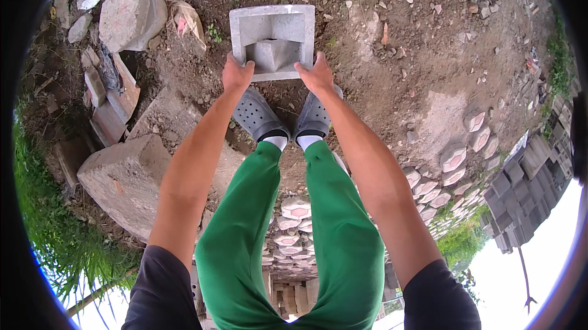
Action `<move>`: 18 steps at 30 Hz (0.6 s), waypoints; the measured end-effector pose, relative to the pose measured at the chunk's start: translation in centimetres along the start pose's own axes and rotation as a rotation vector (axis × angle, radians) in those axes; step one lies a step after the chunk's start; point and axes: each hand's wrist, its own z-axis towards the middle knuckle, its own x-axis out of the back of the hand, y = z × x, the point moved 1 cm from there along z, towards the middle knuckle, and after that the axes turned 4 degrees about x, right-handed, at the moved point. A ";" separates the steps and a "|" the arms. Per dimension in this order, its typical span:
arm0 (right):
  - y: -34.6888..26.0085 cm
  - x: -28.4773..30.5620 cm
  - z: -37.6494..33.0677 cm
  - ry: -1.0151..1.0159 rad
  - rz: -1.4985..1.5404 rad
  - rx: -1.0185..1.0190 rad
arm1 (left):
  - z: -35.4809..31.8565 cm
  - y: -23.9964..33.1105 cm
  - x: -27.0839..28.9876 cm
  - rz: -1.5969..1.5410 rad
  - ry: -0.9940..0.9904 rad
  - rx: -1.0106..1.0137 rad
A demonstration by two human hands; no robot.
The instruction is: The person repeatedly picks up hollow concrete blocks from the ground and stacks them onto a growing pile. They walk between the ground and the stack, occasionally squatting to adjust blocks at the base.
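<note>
Both arms reach forward to a grey, square concrete block [274, 12] with a recessed hollow and an angled, wedge-like piece inside it. My left hand [237, 75] grips its near left corner, the thumb over the rim. At the near right corner my right hand [316, 74] holds it the same way, thumb on the inner edge. The fingers under the block are hidden. It is just beyond my feet, in grey perforated clogs [260, 113]; whether it rests on the soil or hangs above it, I cannot tell.
Rough concrete chunks [124, 16] and broken boards [125, 85] lie at the left, with a large stone block [125, 177] nearer me. Rows of hexagonal pavers [454, 159] spread at the right. Stacked grey blocks [530, 167] stand at the far right. Bare soil [392, 72] holds scattered pebbles.
</note>
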 end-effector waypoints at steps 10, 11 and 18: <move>-1.1 -2.6 1.6 0.075 0.247 -0.014 | 0.2 -0.8 0.4 0.152 0.124 -0.038; -1.5 -1.9 1.4 0.078 0.236 -0.023 | -0.1 -0.4 0.7 0.156 0.112 -0.035; -1.0 6.3 -7.0 0.060 0.138 -0.145 | -11.6 5.0 5.1 0.250 0.031 0.140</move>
